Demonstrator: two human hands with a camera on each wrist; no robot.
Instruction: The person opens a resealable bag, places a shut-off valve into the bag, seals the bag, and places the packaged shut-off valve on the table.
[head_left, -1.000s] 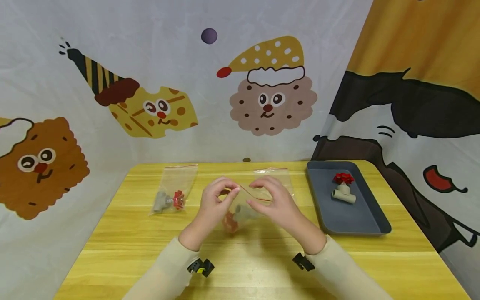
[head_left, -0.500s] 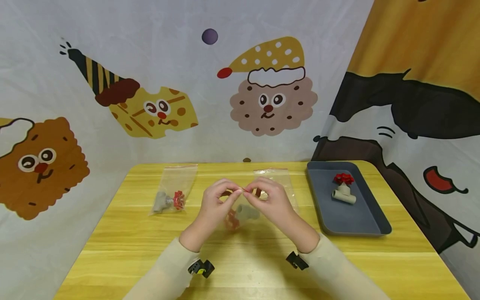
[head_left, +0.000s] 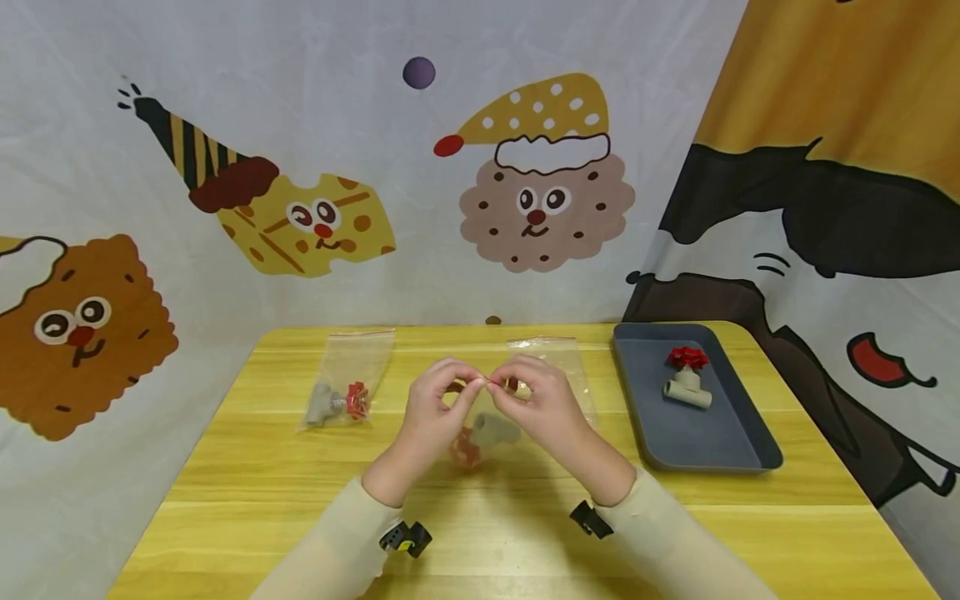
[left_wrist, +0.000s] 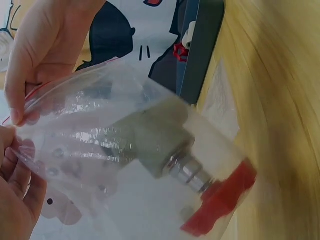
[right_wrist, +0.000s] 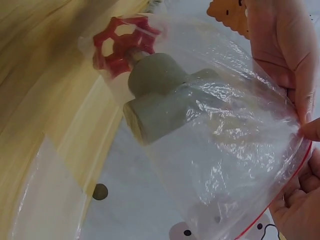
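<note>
Over the middle of the table, my left hand point(head_left: 441, 402) and right hand point(head_left: 543, 400) pinch the red-lined top edge of a clear zip bag point(right_wrist: 220, 150), thumb and fingertips of each meeting at nearly one spot. Inside hangs a grey valve point(left_wrist: 155, 132) with a metal stem and a red handwheel point(left_wrist: 220, 202). The bag hangs tilted, its wheel end lowest, close over the wood in the head view. Creased, shiny plastic blurs part of the valve body in both wrist views.
At the left lies another zip bag point(head_left: 358, 354) holding a similar valve point(head_left: 327, 403). A flat zip bag point(head_left: 566, 358) lies behind my right hand. On the right, a grey tray point(head_left: 705, 442) holds an unbagged valve point(head_left: 687, 390). A printed cloth point(head_left: 420, 275) hangs behind the table.
My right hand has moved left and closed its fingers on the bag's edge, so its fingertips now meet the left hand's. Over the last half second little has moved.
</note>
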